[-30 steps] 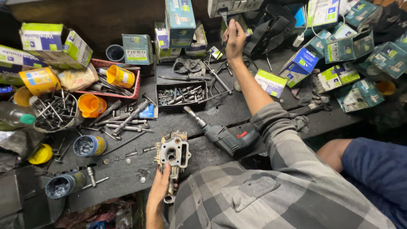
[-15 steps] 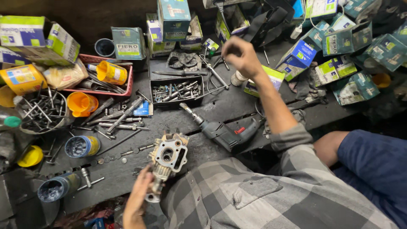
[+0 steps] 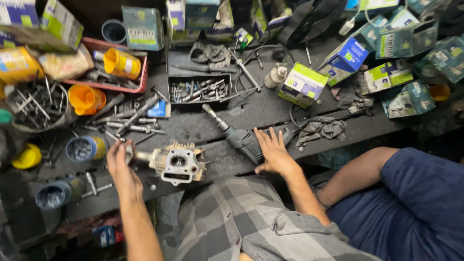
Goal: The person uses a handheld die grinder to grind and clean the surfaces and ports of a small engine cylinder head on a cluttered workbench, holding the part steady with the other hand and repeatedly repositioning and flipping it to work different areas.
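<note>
Fingers of the left hand [image 3: 122, 166] grip the engine cylinder [image 3: 175, 163] at nine o'clock; right hand [image 3: 273, 153] lies flat, released, on the drill [image 3: 241, 137], unlifted.

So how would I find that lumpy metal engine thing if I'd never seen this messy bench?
Start at the dark workbench and look along its near edge, by the checked shirt. There the left hand holds a pale metal engine part lying on its side. Unlike the loose bolts and tins around it, it is one chunky block with cooling fins and a round hole in a square face.
</note>
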